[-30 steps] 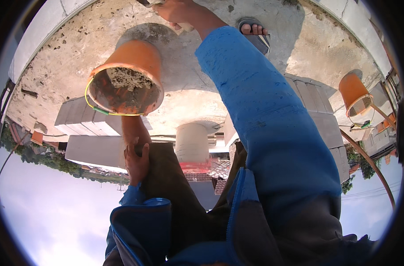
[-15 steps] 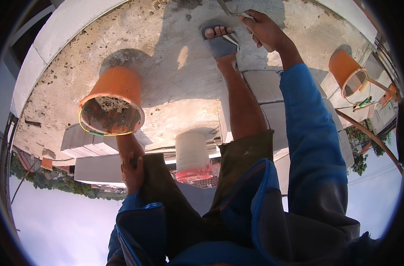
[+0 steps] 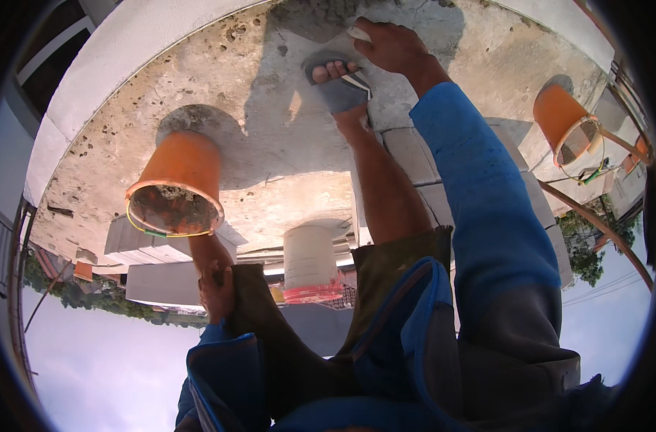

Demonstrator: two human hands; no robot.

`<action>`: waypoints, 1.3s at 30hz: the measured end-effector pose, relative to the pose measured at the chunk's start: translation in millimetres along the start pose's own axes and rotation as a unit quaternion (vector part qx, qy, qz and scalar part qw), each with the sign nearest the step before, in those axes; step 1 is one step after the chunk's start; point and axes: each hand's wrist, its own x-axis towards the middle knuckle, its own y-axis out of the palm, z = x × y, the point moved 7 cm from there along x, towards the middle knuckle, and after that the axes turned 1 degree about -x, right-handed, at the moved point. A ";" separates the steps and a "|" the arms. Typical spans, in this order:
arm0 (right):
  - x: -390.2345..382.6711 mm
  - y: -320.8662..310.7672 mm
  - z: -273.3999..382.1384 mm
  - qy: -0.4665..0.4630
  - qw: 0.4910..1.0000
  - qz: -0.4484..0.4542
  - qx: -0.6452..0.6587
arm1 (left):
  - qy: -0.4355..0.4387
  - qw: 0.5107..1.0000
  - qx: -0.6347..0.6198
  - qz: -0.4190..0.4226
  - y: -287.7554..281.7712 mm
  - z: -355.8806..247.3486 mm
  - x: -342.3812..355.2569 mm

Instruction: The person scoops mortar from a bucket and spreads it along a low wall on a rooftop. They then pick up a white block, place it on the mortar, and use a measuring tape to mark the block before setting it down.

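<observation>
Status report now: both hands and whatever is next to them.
Right hand down on the rough concrete slab, touching a pale flat tool edge; grip unclear. Left hand resting on the knee. Sandalled foot beside the right hand; orange plastic bucket above the left hand.

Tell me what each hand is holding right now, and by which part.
The right hand grips a pale object by one end; what it is cannot be told. The left hand rests on the knee, holding nothing.

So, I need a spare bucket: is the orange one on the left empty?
Not empty: the orange bucket holds grey, mortar-like material, visible through its open mouth.
</observation>
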 end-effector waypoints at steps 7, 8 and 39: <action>25.7 -68.9 -30.2 -0.095 0.983 -0.060 -0.142 | -0.033 0.999 -0.012 0.002 5.8 -6.1 -4.8; 23.3 -72.7 -31.6 -0.107 0.978 -0.085 -0.157 | -0.024 1.000 -0.010 0.002 7.3 -8.8 -3.8; -108.9 -7.6 369.4 -0.149 0.931 0.271 0.192 | 0.032 0.971 -0.234 -0.024 5.0 106.3 0.7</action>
